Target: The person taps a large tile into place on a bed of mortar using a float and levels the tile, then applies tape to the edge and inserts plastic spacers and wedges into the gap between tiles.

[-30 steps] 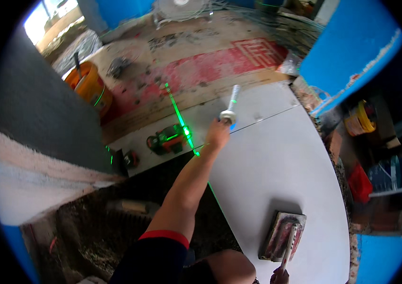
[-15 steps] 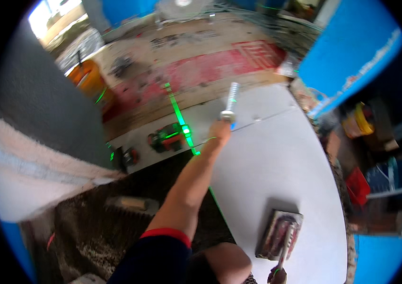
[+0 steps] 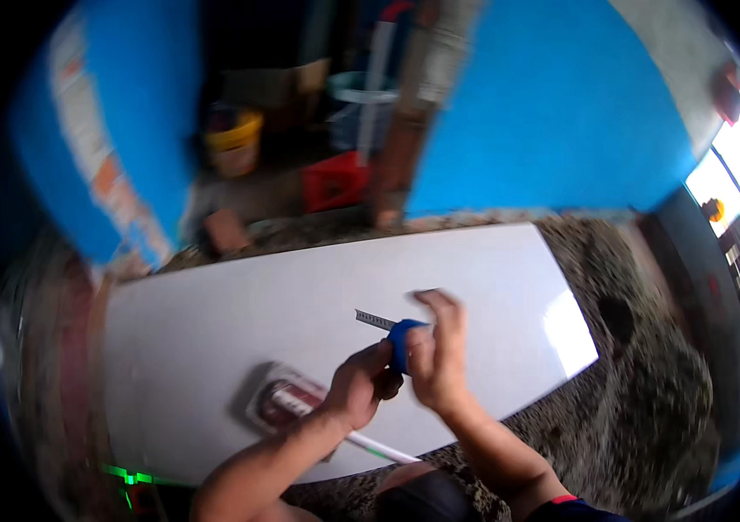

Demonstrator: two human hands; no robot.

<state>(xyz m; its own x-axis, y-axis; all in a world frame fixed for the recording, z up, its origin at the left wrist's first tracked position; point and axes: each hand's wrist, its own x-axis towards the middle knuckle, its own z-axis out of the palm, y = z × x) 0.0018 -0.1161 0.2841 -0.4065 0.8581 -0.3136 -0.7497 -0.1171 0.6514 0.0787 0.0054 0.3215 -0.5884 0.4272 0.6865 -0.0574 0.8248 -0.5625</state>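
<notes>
Left hand (image 3: 357, 387) pinches the lower left side of a blue tape (image 3: 400, 346) – its fingertips bunched against the case. The right hand (image 3: 440, 361) meets the case from the other side, forefinger lifted away and fingers apart; blur hides how firmly it grips, so I cannot tell. The tape sits between both hands, over the middle of the white tile (image 3: 474, 270), with a short length of marked blade (image 3: 374, 319) pointing out to the left.

Just left of the left hand, a reddish block (image 3: 287, 396) with a pale rim rests tilted on the tile. A white rod (image 3: 387, 449) slants below that wrist – whether it joins the block is hidden by the forearm.

Dark, rough ground (image 3: 649, 426) borders the tile on the right. Beyond the far edge lie a brick (image 3: 226, 231), a yellow bucket (image 3: 235, 143) and a red basin (image 3: 335, 181), with a blue wall (image 3: 553, 113) to their right. Green light (image 3: 131, 478) glows at lower left.
</notes>
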